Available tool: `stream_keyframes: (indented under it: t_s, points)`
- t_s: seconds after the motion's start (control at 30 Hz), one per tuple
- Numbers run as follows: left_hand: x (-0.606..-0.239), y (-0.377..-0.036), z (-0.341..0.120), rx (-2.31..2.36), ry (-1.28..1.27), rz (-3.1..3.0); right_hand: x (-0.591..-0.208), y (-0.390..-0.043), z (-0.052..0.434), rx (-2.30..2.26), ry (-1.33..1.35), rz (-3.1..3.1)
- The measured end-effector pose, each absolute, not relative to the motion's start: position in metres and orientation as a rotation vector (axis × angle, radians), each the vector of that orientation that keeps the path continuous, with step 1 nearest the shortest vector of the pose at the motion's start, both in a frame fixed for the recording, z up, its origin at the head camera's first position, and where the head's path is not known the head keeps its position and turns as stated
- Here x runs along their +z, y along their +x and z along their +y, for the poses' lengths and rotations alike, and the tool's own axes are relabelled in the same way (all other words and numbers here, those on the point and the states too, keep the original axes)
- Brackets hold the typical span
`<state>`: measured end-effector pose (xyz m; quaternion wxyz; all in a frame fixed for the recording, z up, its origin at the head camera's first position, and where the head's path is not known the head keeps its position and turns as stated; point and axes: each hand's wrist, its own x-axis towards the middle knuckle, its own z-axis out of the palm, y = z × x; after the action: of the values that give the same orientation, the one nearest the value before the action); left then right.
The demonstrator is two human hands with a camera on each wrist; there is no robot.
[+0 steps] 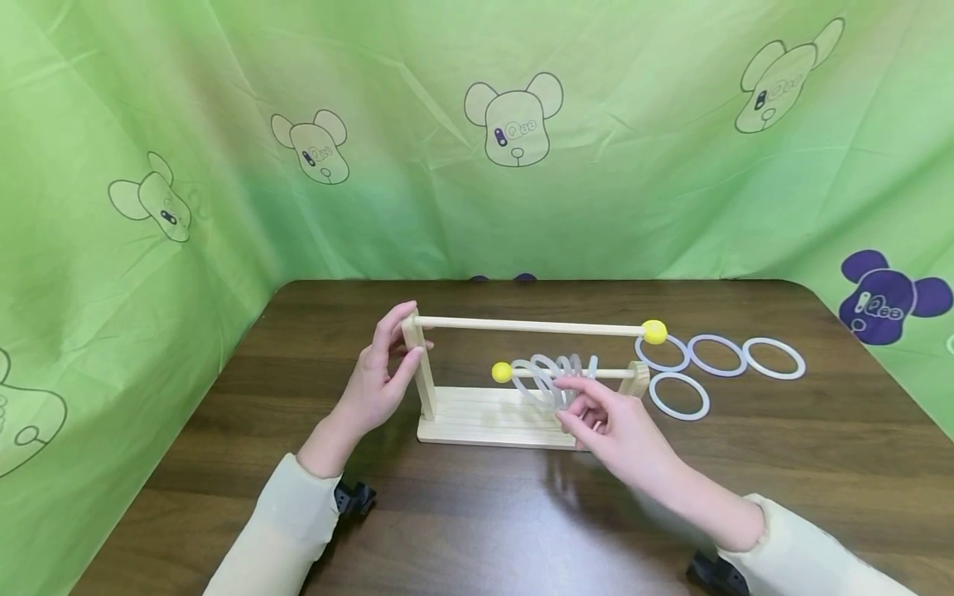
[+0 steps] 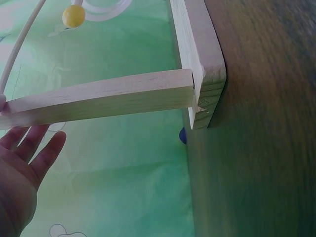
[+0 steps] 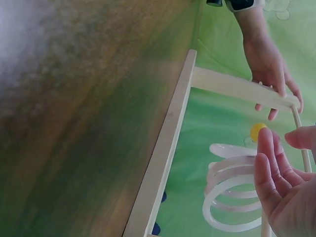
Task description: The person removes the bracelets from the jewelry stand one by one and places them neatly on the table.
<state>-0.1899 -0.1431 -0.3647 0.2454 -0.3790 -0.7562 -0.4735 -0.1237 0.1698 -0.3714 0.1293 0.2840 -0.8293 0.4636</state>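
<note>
A wooden stand (image 1: 477, 415) has two uprights, each bearing a horizontal rod tipped with a yellow ball. My left hand (image 1: 376, 385) holds the left upright (image 2: 123, 96) near its top, thumb on one side and fingers on the other. Several whitish rings (image 3: 232, 205) hang on the lower rod (image 1: 614, 373), between its yellow ball (image 1: 502, 372) and the right upright. Beside these rings is my right hand (image 1: 614, 426), its fingers gently bent and the thumb apart from them. Whether its fingertips touch a ring I cannot tell. The upper rod (image 1: 529, 325) carries no ring.
Several loose rings lie flat on the brown table (image 1: 477, 521) right of the stand, one ring (image 1: 679, 396) nearer than the others. The upper rod's yellow ball (image 1: 654, 332) juts out above them. A green printed curtain (image 1: 417, 207) hangs behind and at the sides.
</note>
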Motion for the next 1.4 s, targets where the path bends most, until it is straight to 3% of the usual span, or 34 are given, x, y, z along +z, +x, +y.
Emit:
stream_keyframes:
  t_s: [1.4]
  points:
    - [-0.364,-0.191,-0.144,-1.283,-1.036,-2.071,-0.385,-0.129,0.135,1.687,0.723,-2.629]
